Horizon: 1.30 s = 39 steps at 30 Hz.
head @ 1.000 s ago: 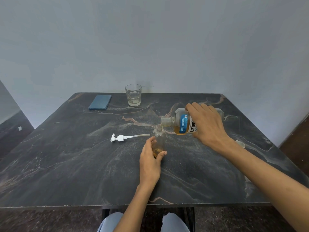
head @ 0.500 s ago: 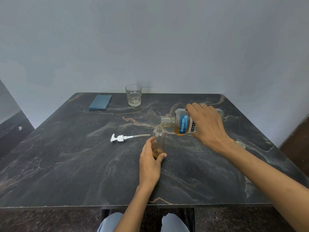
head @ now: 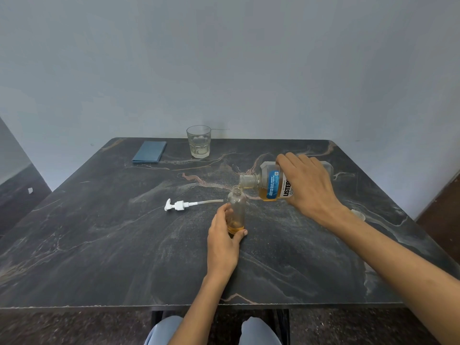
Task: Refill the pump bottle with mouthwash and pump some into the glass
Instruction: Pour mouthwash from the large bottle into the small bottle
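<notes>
Pump bottle (head: 237, 210): small clear bottle, upright near the middle of the dark marble table (head: 99, 245), neck open, a shallow amber layer at its bottom.
Left hand (head: 224, 241): fingers and thumb curled round the pump bottle's lower part, grasping it.
Mouthwash bottle (head: 272, 184): tipped on its side in the air, open mouth directly above the pump bottle's neck; amber liquid lies along its lower side.
Right hand (head: 307, 185): grips the mouthwash bottle from above, fingers wrapped over its body.
Pump head (head: 180, 204): white, lying flat with its tube pointing toward the pump bottle, just left of it.
Glass (head: 199, 141): upright at the table's far edge, well apart.
Blue cloth (head: 149, 151): folded, left of the glass.
</notes>
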Each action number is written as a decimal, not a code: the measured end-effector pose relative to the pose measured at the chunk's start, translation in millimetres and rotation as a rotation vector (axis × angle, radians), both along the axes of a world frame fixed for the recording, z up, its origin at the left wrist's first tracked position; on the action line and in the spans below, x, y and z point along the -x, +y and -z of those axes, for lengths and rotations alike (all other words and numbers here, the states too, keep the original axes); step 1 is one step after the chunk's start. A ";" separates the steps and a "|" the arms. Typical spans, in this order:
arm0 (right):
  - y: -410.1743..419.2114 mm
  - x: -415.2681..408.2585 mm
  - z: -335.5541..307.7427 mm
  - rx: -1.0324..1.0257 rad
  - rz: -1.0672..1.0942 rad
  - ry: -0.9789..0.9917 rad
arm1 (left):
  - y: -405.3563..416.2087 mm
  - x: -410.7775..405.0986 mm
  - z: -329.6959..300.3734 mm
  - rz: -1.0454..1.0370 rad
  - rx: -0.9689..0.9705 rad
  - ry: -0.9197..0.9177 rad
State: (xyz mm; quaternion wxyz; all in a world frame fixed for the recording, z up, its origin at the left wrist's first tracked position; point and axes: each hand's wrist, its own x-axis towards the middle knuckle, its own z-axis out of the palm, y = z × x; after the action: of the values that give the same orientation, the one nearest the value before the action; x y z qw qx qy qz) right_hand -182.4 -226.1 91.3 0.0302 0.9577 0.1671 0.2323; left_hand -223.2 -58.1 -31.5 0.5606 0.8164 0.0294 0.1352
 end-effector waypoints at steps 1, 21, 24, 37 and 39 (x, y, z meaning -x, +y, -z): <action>0.0 0.0 0.1 0.001 0.000 0.001 | 0.0 0.0 -0.1 0.000 -0.002 -0.001; -0.5 -2.2 1.2 -0.030 -0.013 -0.013 | 0.0 -0.7 -1.4 0.002 -0.018 0.005; -0.5 -2.2 0.7 -0.019 -0.009 -0.009 | -0.1 -0.6 -1.3 0.002 -0.019 0.005; -0.8 -2.9 -0.1 0.013 -0.005 -0.010 | -0.2 0.3 -2.5 0.001 -0.019 0.002; -1.1 -2.7 -0.1 0.012 -0.005 -0.010 | -0.3 0.5 -2.7 0.003 -0.015 0.003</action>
State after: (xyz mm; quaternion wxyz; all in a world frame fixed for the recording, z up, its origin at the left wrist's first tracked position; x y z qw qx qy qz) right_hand -179.7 -227.1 91.5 0.0363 0.9559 0.1709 0.2360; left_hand -223.7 -58.4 -28.8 0.5544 0.8210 0.0282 0.1335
